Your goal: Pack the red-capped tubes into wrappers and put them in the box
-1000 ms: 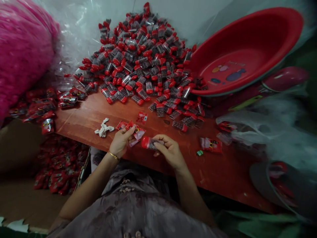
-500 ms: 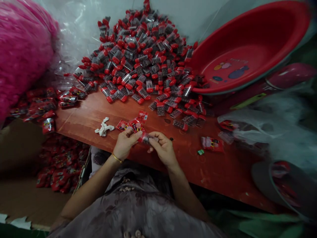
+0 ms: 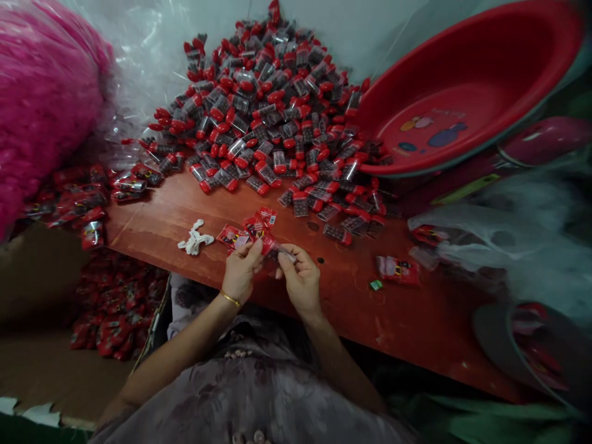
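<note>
My left hand (image 3: 240, 271), with a gold bangle at the wrist, pinches a red printed packet (image 3: 268, 244) over the wooden table (image 3: 166, 222). On the packet's right side my right hand (image 3: 300, 277) closes its thumb and fingers on a small clear tube (image 3: 283, 251), which lies partly behind the fingertips. The tube and the packet meet between the two hands; whether the tube is inside is hard to see. Just beyond my left hand lie more red packets (image 3: 231, 236). A crumpled white piece (image 3: 195, 238) rests to their left.
A large pile of red-capped clear tubes (image 3: 277, 117) stands behind my hands. A red basin (image 3: 462, 92) leans at the back right. Pink bagged material (image 3: 46, 92) is at the left, above filled packets (image 3: 78, 197). One packet (image 3: 398, 269) lies to the right.
My left hand has shifted slightly right, its wrist turned more upright. My right hand has moved slightly left, and more of the red packet shows between the hands.
</note>
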`<state>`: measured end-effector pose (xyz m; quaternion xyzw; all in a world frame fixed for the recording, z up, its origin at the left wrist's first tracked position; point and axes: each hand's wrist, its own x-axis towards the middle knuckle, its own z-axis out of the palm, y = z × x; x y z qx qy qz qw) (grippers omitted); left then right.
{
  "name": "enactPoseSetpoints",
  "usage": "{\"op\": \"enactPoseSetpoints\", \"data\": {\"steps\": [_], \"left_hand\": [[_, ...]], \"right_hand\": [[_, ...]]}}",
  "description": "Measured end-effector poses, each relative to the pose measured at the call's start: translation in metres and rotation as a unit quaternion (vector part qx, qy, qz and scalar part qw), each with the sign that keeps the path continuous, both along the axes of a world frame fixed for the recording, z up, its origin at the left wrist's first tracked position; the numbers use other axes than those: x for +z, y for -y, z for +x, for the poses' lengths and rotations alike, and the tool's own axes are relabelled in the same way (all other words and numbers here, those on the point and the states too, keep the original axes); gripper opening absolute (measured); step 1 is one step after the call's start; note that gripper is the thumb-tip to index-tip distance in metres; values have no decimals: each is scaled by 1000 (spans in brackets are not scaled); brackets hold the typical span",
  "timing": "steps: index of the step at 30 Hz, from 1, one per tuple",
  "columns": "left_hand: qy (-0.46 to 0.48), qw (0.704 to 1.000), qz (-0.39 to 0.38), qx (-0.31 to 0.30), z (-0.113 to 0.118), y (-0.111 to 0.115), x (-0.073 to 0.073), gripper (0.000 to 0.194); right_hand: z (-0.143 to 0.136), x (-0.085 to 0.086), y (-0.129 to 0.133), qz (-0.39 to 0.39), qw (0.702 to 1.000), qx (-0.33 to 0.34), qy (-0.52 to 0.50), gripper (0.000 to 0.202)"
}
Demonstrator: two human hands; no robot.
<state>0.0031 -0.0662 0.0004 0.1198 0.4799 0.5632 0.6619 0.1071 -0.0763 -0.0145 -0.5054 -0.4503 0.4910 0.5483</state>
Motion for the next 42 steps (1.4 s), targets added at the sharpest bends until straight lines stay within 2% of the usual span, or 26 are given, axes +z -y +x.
{"op": "enactPoseSetpoints", "data": {"steps": [4,9,15,19,23,28,36,39,42], "left_hand": [[-10,998,45,39,10,4,-2,41],[-38,998,53,-12,4,1,-4,41],[-41,993,108,-36,4,3,-9,33],[-12,994,96,-55,-1,1,-1,41],[-11,994,89,-65,-3,-1,-1,43],[-104,986,121,-50,4,7,-7,38],[-58,992,96,-59,-11,-6,5,39],[-71,990,101,-66,-8,-7,2,38],[-90,988,113,-50,1,-1,-6,36]], "right_hand": [[-3,-1,-1,4,1000,-23,-17,18],[-4,1,1,-2,999,31,-8,19],[-14,2,-1,-15,999,-10,-49,17],[-14,2,0,-3,999,23,-42,20],[-17,-4,3,6,998,21,-65,22],[-24,-14,3,-5,991,-23,-129,22],[-20,-2,6,12,996,8,-84,21],[-25,-8,5,-14,992,3,-123,19],[-28,-16,3,-42,984,-31,-173,22]]}}
